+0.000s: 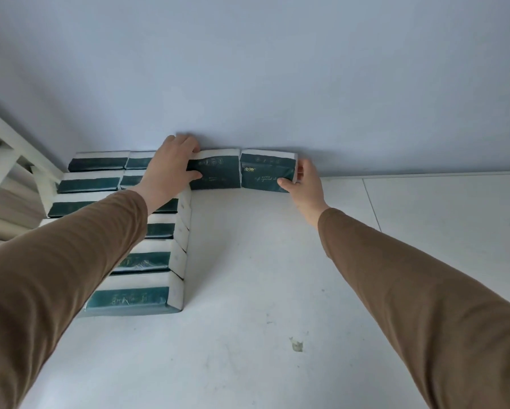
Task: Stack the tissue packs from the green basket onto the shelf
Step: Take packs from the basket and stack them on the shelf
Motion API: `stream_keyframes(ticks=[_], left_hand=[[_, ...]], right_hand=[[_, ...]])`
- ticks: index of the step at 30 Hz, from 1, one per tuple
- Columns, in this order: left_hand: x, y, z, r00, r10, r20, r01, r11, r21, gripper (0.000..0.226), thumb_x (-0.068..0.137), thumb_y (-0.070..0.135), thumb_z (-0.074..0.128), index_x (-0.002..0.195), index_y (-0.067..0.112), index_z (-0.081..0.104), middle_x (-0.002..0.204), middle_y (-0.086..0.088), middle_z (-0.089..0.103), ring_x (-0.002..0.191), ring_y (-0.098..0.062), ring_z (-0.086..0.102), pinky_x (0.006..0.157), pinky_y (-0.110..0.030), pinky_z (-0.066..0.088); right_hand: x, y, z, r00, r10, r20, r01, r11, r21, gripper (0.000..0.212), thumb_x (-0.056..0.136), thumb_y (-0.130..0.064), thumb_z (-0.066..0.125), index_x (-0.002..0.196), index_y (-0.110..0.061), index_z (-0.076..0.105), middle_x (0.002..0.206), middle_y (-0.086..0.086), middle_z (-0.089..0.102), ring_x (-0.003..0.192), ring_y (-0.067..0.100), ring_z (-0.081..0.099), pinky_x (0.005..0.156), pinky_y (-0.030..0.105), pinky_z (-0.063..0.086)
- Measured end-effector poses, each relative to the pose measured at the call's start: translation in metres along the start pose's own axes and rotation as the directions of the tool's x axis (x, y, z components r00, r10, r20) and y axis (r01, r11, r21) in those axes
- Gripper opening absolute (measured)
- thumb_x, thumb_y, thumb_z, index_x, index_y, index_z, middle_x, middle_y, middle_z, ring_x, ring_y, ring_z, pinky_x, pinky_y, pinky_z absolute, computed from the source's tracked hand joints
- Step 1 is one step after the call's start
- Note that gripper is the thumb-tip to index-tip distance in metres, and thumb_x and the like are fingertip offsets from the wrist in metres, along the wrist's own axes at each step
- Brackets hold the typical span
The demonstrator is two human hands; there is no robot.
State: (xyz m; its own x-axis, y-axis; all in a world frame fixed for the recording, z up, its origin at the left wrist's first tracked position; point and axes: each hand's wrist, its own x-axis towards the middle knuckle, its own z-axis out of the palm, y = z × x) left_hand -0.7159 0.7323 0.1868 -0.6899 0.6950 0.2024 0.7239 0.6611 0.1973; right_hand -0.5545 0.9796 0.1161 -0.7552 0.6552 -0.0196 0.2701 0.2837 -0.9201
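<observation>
Two dark green tissue packs with white edges stand side by side against the back wall on the white shelf [262, 290]. My left hand [168, 166] grips the left pack [218, 172] at its left end, fingers over its top. My right hand [303, 184] holds the right pack [265, 172] at its right end, thumb on the front. Several more tissue packs [138, 293] lie in two columns along the shelf's left side, partly hidden by my left sleeve. The green basket is out of view.
A pale blue wall [277, 69] rises behind the shelf. A white frame [3, 149] stands at the far left. A seam [371, 202] divides the shelf surface on the right, and a small stain [297, 345] marks the front area.
</observation>
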Motion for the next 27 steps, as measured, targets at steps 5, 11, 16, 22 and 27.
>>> stream_keyframes(ticks=[5,11,16,22,27], left_hand=[[-0.002,-0.001,0.005,1.000,-0.005,-0.021,0.005,1.000,-0.007,0.048,0.074,0.016,0.081,0.114,0.008,0.057,0.112,-0.009,0.055,0.102,-0.029,0.044,0.083,-0.036,0.040],[-0.010,0.013,-0.011,0.990,-0.128,0.059,0.130,0.991,-0.033,0.062,0.078,0.018,0.078,0.132,0.009,0.050,0.128,-0.013,0.051,0.115,-0.032,0.046,0.094,-0.041,0.043],[-0.053,0.065,-0.021,0.979,-0.206,-0.004,0.204,0.972,-0.119,0.061,0.083,0.020,0.074,0.137,0.014,0.047,0.135,-0.009,0.048,0.125,-0.029,0.042,0.102,-0.042,0.039],[-0.122,0.192,-0.003,0.989,-0.142,0.037,0.145,0.986,-0.081,0.059,0.083,0.028,0.074,0.136,0.016,0.050,0.137,-0.007,0.050,0.128,-0.028,0.041,0.108,-0.043,0.035],[-0.168,0.325,0.022,0.995,-0.066,0.074,0.074,0.990,-0.116,0.053,0.084,0.029,0.072,0.133,0.019,0.051,0.132,-0.002,0.052,0.124,-0.023,0.042,0.098,-0.041,0.042]], right_hand=[[0.002,-0.003,0.011,0.997,0.030,-0.065,-0.028,0.999,0.029,0.041,0.079,-0.014,0.079,0.110,-0.013,0.052,0.111,0.006,0.063,0.098,0.021,0.064,0.087,0.034,0.054],[-0.014,-0.011,-0.011,0.993,0.106,0.045,-0.108,0.992,0.061,0.060,0.088,-0.005,0.068,0.140,-0.012,0.039,0.125,0.002,0.055,0.108,0.017,0.056,0.086,0.028,0.046],[-0.063,-0.008,-0.072,0.998,0.001,0.056,0.005,0.993,-0.118,0.050,0.092,-0.013,0.063,0.138,-0.016,0.044,0.132,0.004,0.053,0.114,0.018,0.054,0.095,0.034,0.048],[-0.137,0.017,-0.181,0.976,-0.173,0.135,0.208,0.922,-0.327,0.044,0.090,-0.019,0.062,0.133,-0.015,0.052,0.130,0.004,0.056,0.120,0.022,0.052,0.101,0.035,0.043],[-0.207,0.056,-0.291,0.959,-0.234,0.162,0.282,0.847,-0.451,0.039,0.092,-0.019,0.059,0.130,-0.017,0.054,0.129,0.003,0.056,0.123,0.023,0.047,0.098,0.033,0.041]])
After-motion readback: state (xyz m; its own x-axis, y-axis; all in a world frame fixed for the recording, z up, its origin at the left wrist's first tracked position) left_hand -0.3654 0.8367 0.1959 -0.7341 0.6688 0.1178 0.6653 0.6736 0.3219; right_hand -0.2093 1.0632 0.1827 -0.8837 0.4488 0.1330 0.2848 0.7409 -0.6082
